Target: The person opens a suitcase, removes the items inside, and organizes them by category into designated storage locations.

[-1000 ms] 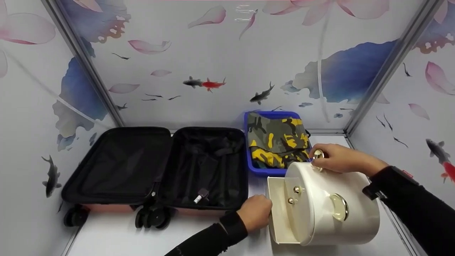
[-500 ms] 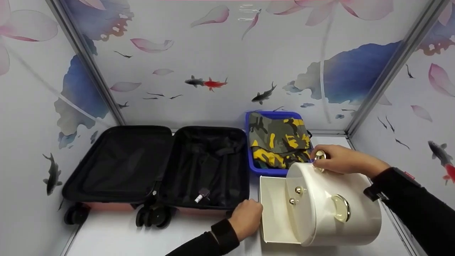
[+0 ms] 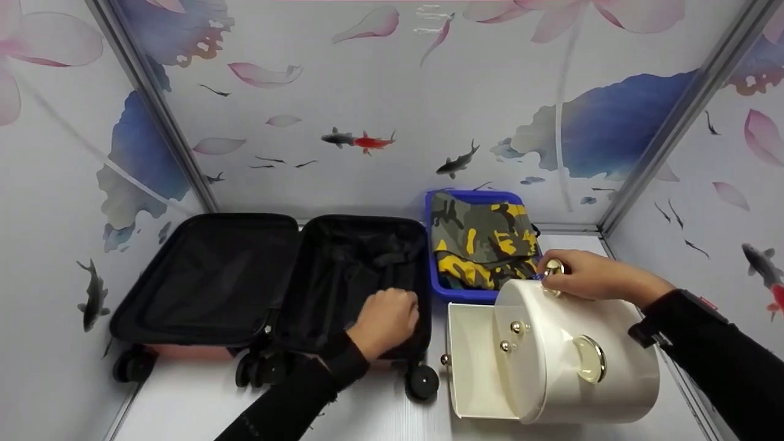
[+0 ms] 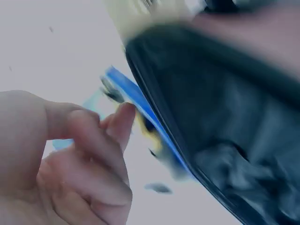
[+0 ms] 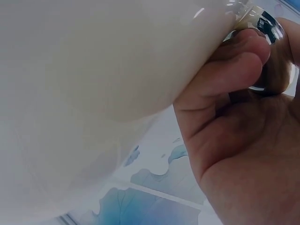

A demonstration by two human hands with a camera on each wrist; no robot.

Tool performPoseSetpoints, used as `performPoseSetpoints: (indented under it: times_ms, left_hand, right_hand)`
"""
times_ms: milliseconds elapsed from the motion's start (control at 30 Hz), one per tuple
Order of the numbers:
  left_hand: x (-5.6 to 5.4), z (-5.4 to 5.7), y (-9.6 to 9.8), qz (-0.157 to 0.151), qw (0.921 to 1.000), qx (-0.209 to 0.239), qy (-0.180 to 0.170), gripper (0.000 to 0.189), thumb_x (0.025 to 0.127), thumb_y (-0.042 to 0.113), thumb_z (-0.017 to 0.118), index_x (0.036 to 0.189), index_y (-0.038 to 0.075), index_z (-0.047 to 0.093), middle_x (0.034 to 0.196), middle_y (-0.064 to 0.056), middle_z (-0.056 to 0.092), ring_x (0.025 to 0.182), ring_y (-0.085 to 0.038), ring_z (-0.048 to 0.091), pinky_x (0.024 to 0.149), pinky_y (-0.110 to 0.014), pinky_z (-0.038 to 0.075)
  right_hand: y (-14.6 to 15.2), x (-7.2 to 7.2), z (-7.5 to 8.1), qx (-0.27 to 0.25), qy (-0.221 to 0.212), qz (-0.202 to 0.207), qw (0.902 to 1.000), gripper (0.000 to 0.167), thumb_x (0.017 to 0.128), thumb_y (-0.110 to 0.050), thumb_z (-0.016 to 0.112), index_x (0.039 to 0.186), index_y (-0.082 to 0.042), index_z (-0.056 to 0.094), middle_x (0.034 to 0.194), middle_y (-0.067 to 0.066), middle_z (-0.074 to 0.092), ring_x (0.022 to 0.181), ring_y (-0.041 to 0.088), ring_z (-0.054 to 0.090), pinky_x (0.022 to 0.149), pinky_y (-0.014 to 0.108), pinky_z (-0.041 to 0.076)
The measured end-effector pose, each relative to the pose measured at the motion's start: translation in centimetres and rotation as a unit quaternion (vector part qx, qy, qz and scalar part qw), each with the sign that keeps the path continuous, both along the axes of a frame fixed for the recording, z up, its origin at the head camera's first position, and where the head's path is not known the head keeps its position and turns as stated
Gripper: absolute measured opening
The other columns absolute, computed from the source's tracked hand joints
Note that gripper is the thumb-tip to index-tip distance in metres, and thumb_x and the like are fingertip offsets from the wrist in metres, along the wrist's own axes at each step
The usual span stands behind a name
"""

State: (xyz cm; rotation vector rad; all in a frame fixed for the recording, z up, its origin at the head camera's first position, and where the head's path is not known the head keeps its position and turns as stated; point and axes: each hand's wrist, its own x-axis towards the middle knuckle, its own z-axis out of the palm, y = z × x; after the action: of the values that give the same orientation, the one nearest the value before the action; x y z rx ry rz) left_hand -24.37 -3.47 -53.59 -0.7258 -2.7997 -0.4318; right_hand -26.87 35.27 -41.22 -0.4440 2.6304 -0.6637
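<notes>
A cream rounded storage box (image 3: 618, 355) lies at the right in the head view, with its drawer (image 3: 478, 367) pulled out to the left. The fingers of my right hand (image 3: 588, 275) grip the shiny gold knob (image 3: 554, 267) on top of the box, as the right wrist view also shows. Over the near right corner of the open suitcase (image 3: 214, 275) hovers my left hand (image 3: 386, 321), its fingers loosely curled around nothing. A small gold knob (image 3: 445, 360) sticks out from the drawer's front. The drawer's visible inside is bare.
Behind the box stands a blue basket (image 3: 465, 296) holding folded camouflage cloth (image 3: 481, 239) in grey and yellow. The suitcase's black wheels (image 3: 422, 383) point toward me. Printed white panels enclose the table at the back and sides.
My left hand pulled the drawer further out to the left, then let go of its knob and moved left and up over the suitcase. The right hand stays on the top knob.
</notes>
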Motion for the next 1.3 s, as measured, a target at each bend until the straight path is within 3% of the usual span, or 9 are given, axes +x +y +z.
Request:
performPoseSetpoints:
  times_ms: [133,267,433,567,700,933,1067,1200,1300]
  left_hand:
    - [-3.7,-0.2,-3.6,0.058,0.9963,-0.062,-0.01,0.02,0.1,0.025,0.079,0.099,0.005,0.083,0.102,-0.017,0.08,0.097,-0.037,0.073,0.081,-0.052,0.065]
    - [-6.2,-0.4,-6.6,0.081,0.9841,-0.125,-0.097,0.026,0.096,0.024,0.085,0.104,0.0,0.082,0.112,-0.023,0.08,0.105,-0.043,0.073,0.09,-0.055,0.064]
    - [-6.8,-1.0,-8.7,0.029,0.9514,-0.13,-0.278,0.016,0.087,0.014,0.09,0.084,0.001,0.081,0.086,-0.016,0.081,0.075,-0.033,0.075,0.069,-0.045,0.061]
    - [-6.7,-1.6,-9.0,0.035,0.9284,-0.136,-0.344,0.011,0.08,0.007,0.09,0.076,0.007,0.081,0.071,-0.006,0.073,0.062,-0.022,0.061,0.058,-0.035,0.049]
    - [-6.5,-1.6,-8.6,0.038,0.9298,-0.147,-0.336,0.015,0.081,0.011,0.092,0.078,0.01,0.077,0.077,-0.004,0.071,0.067,-0.022,0.061,0.061,-0.035,0.049]
    - [-6.0,-2.0,-7.4,0.03,0.9228,-0.187,-0.335,0.031,0.085,0.017,0.094,0.108,0.002,0.079,0.113,-0.019,0.079,0.091,-0.03,0.072,0.077,-0.041,0.055]
    - [-6.5,-2.3,-7.2,0.033,0.9232,-0.171,-0.343,0.014,0.088,0.006,0.087,0.099,0.004,0.079,0.104,-0.017,0.076,0.082,-0.028,0.065,0.071,-0.04,0.048]
    - [-7.1,-2.0,-6.6,0.023,0.9473,-0.109,-0.3,0.018,0.09,0.001,0.08,0.077,0.007,0.07,0.076,-0.008,0.063,0.063,-0.023,0.052,0.061,-0.038,0.041]
    - [-7.2,-1.1,-5.4,-0.006,0.9752,-0.055,-0.214,0.018,0.091,0.004,0.08,0.078,0.009,0.07,0.077,-0.006,0.062,0.065,-0.021,0.054,0.064,-0.038,0.046]
  right_hand:
    - [0.0,0.0,0.1,0.007,0.007,0.001,1.0,0.029,0.1,-0.033,0.069,0.125,-0.018,0.07,0.118,0.012,0.074,0.095,0.019,0.066,0.076,0.035,0.056]
    - [-0.2,-0.2,0.1,0.016,0.015,0.006,0.9997,0.029,0.101,-0.034,0.068,0.125,-0.018,0.071,0.124,0.014,0.074,0.101,0.021,0.066,0.08,0.035,0.055]
    - [-0.4,-0.4,-0.2,0.015,0.006,0.008,0.9998,0.031,0.101,-0.035,0.068,0.127,-0.018,0.07,0.125,0.015,0.074,0.1,0.022,0.067,0.079,0.035,0.055]
    - [-0.5,-0.3,-0.4,0.008,0.001,0.005,1.0,0.03,0.101,-0.035,0.069,0.126,-0.018,0.07,0.121,0.013,0.074,0.097,0.02,0.067,0.078,0.035,0.057]
    - [-0.4,-0.2,-0.3,0.008,0.001,0.004,1.0,0.031,0.101,-0.035,0.069,0.127,-0.018,0.07,0.122,0.013,0.074,0.097,0.02,0.067,0.078,0.035,0.057]
    - [-0.4,0.0,0.0,0.013,0.003,0.004,0.9999,0.031,0.101,-0.035,0.069,0.127,-0.018,0.069,0.122,0.014,0.074,0.099,0.021,0.068,0.079,0.036,0.057]
    - [-0.3,0.0,0.0,0.013,0.004,0.002,0.9999,0.031,0.101,-0.035,0.069,0.127,-0.019,0.069,0.123,0.013,0.074,0.1,0.021,0.067,0.079,0.035,0.056]
    - [-0.1,0.0,0.1,0.011,0.008,0.002,0.9999,0.03,0.1,-0.033,0.068,0.126,-0.018,0.07,0.12,0.011,0.073,0.099,0.021,0.066,0.08,0.035,0.054]
    - [-0.1,0.1,0.1,0.012,0.01,0.003,0.9999,0.029,0.1,-0.032,0.068,0.126,-0.018,0.07,0.117,0.01,0.073,0.098,0.02,0.065,0.081,0.035,0.054]
